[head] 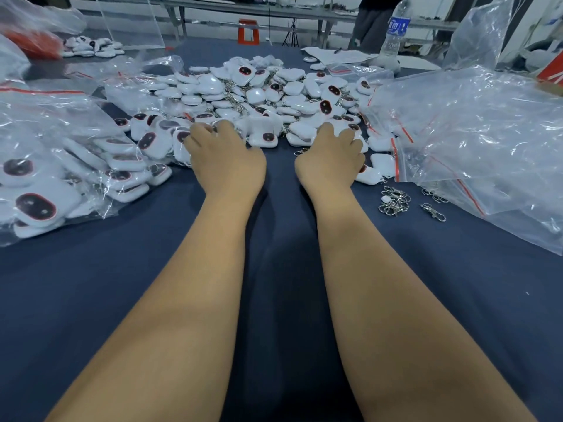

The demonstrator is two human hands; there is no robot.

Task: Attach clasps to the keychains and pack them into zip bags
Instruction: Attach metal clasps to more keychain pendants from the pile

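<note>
Head view: two hands [227, 156] [330, 158], countless keychains [259, 95].

table [283, 300]: navy cloth | on it: keychains [262, 89] heap, clasps [396, 202], zip bags [475, 141]

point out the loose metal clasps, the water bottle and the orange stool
loose metal clasps [394, 203]: head view, middle of the silver cluster on the blue cloth.
water bottle [396, 32]: head view, on its blue label.
orange stool [249, 33]: head view, on its front frame beyond the table's far edge.
</note>
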